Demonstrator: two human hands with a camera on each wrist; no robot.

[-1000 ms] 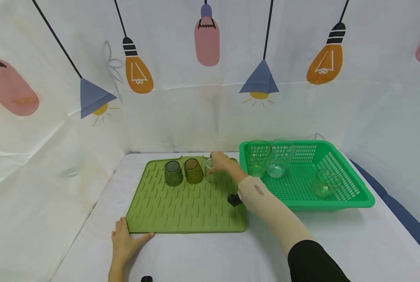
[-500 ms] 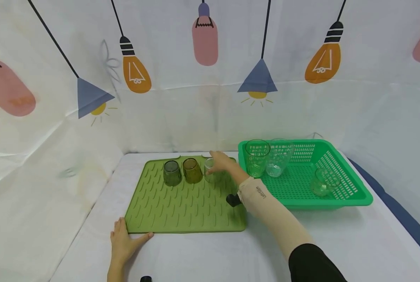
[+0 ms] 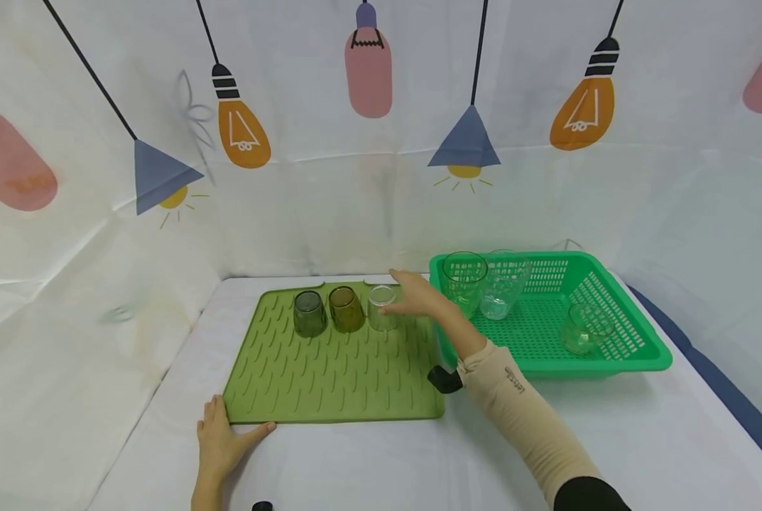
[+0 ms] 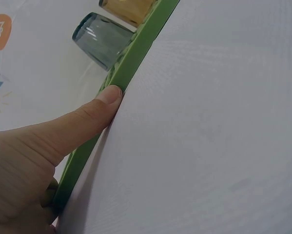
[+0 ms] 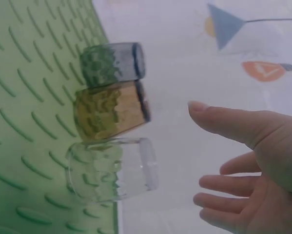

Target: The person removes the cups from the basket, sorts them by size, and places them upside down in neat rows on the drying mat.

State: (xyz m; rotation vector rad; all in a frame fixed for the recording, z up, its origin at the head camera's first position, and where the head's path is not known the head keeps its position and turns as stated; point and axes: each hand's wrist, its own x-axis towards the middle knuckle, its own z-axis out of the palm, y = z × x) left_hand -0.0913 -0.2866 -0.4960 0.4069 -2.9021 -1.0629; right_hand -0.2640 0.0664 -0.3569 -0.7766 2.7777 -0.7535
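Moved off to the right since half a second ago, with the right hand [image 3: 419, 295] now just off the clear glass [image 5: 131, 171]. Wide apart at thumb and fingers, near the glass, at the right of the right wrist view. Standing on the green mat [image 3: 336, 387], at the middle of the head view, just right of the brown glass [image 3: 346, 312] and the dark gray glass [image 3: 309, 316]. Turned upside down, with the narrow end up and the wide end on the mat. Running up and down the long way in the head view, and side to side in the right wrist view. Spread apart too with the left hand [image 3: 217, 441], touching the mat's corner at lower left. Printed on the tan sleeve [image 3: 528, 419], at lower right, with tiny dark letters starting like "Lets", then too blurry to read.
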